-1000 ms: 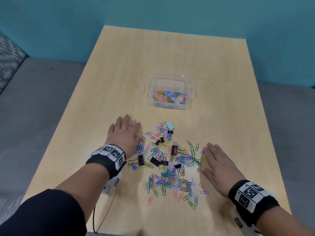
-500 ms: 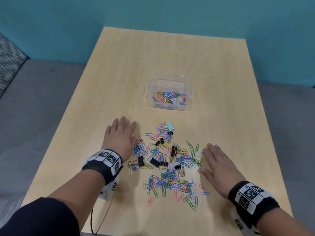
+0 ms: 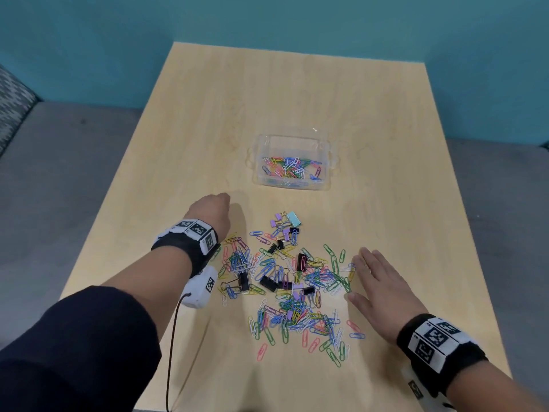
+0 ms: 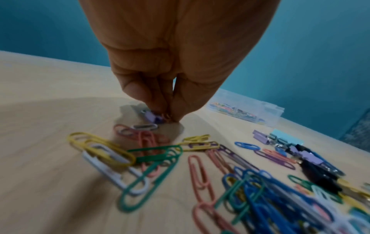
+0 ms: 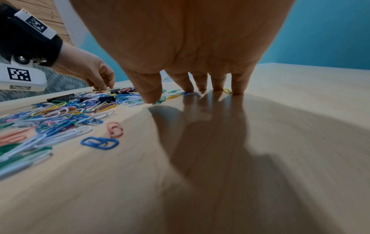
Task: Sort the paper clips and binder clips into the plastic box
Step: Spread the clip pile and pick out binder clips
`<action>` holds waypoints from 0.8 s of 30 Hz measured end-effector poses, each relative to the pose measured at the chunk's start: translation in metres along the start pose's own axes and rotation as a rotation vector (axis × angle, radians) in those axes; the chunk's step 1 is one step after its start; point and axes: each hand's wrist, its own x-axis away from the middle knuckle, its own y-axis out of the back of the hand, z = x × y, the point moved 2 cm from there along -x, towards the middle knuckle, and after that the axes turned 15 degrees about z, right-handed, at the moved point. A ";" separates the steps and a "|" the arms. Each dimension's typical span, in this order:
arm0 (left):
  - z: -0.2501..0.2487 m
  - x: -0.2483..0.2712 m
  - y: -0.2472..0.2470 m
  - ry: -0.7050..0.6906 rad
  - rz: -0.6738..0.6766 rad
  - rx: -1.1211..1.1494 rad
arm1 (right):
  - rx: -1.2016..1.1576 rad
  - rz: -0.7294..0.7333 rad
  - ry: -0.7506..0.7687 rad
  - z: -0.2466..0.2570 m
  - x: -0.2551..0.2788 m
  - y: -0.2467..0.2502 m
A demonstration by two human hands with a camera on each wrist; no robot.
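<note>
Paper clips [image 3: 292,288] & binder clips [image 3: 269,282]: multicoloured wire loops w/ black, lilac, teal folding clamps, strewn in loose heap at near-centre of wooden table [image 3: 297,99]; long axes point every which way. Small lilac binder clip [image 4: 151,117] plus pinkish clip, on table at heap's far-left edge, pinched by left hand [image 3: 211,211], fingertips [image 4: 140,93] bunched together. Right hand [image 3: 383,288] flat on table at heap's right edge, fingers [image 5: 238,83] straight, spread, holding nothing. Clear plastic box [image 3: 292,139] beyond heap, apart from it, w/ more coloured clips inside.
</note>
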 end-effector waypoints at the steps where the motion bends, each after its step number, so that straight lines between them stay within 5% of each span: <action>1: -0.003 0.001 0.000 -0.014 0.006 0.010 | 0.000 -0.001 0.001 0.000 0.000 0.000; 4: -0.009 0.004 -0.001 -0.044 0.011 0.099 | 0.001 0.000 0.003 -0.001 -0.001 -0.001; 8: 0.014 0.011 0.013 -0.001 -0.090 0.668 | -0.003 -0.009 0.007 -0.002 -0.001 -0.002; 10: 0.037 0.023 0.015 0.066 -0.144 0.745 | -0.015 -0.022 0.019 -0.003 -0.002 -0.004; 15: 0.065 0.053 -0.018 0.162 -0.024 0.610 | -0.020 -0.032 0.028 -0.003 0.000 -0.006; 21: 0.042 0.066 -0.045 -0.165 -0.302 0.073 | 0.006 -0.020 0.013 -0.002 0.000 -0.003; 24: 0.035 0.060 -0.047 -0.124 -0.313 0.027 | 0.001 -0.022 0.010 0.001 0.002 -0.001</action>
